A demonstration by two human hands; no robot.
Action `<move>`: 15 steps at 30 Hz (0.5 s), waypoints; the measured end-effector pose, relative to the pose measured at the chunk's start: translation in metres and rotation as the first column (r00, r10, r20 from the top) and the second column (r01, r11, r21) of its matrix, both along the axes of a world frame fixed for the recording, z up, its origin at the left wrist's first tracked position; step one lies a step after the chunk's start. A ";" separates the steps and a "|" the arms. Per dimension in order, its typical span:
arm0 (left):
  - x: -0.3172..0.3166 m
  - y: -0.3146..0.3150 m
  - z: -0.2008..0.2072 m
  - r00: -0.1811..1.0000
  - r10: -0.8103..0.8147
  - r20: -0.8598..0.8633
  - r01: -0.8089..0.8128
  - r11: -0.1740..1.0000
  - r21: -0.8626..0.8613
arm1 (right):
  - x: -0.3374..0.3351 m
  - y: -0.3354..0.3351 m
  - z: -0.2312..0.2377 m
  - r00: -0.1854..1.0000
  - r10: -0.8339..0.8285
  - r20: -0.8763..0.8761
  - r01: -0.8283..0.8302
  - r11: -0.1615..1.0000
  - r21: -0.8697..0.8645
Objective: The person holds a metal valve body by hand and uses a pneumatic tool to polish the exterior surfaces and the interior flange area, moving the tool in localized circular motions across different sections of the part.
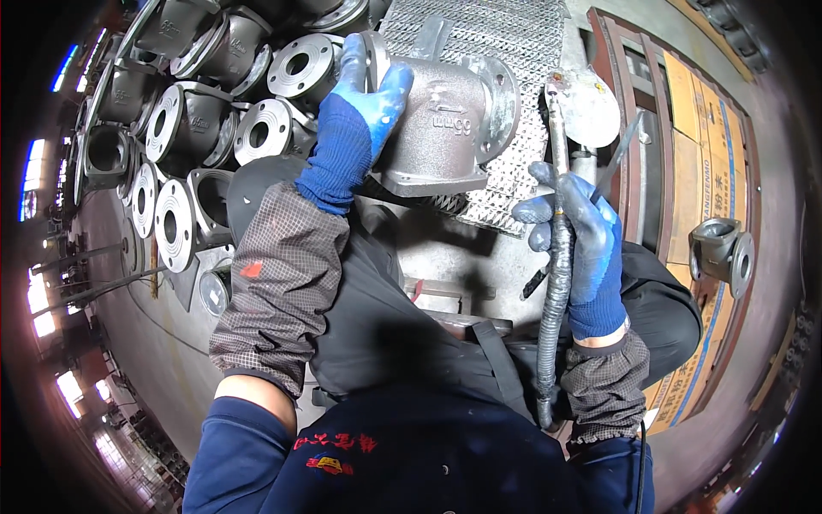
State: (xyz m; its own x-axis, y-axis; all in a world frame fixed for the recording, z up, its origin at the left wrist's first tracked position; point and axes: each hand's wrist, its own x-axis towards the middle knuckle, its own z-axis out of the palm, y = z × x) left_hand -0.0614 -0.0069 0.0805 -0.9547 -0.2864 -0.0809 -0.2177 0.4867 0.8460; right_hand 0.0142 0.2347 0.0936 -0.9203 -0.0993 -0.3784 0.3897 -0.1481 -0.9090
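My left hand (358, 116), in a blue coated glove, is closed round the left flange of a grey cast-metal valve body (435, 120). The casting lies on its side on a metal mesh surface (518, 43), its other round flange turned to the right and a square flange facing me. In my right hand (591, 236), also gloved in blue, is a long, slim tool wrapped in silver tape (560, 257). The tool stands nearly lengthwise in view, its bare metal tip pointing away from me. Its tip is apart from the casting, and its lower end runs towards my lap.
Several similar castings (175, 124) are stacked at the left. A white round disc (592, 107) on a post stands right of the mesh. Farther right, a brown metal frame (629, 111) borders flattened cardboard (698, 163), with a smaller casting (721, 255) on it.
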 end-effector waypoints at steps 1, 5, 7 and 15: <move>-0.007 -0.005 -0.012 0.999 -0.024 -0.045 0.022 0.998 -0.062 | -0.001 0.000 -0.001 1.000 -0.010 0.027 0.010 1.000 -0.001; -0.031 -0.006 -0.032 0.999 0.004 -0.037 -0.002 0.998 0.068 | -0.003 0.001 -0.001 0.999 -0.043 0.019 0.042 0.998 0.044; -0.033 -0.001 -0.027 0.999 0.008 -0.045 0.005 0.962 0.272 | -0.003 0.005 -0.004 0.998 -0.069 -0.003 0.069 0.996 0.059; -0.024 -0.032 -0.051 0.993 0.108 0.053 -0.119 0.820 0.560 | -0.005 0.003 -0.001 0.989 -0.113 0.091 0.108 0.993 0.053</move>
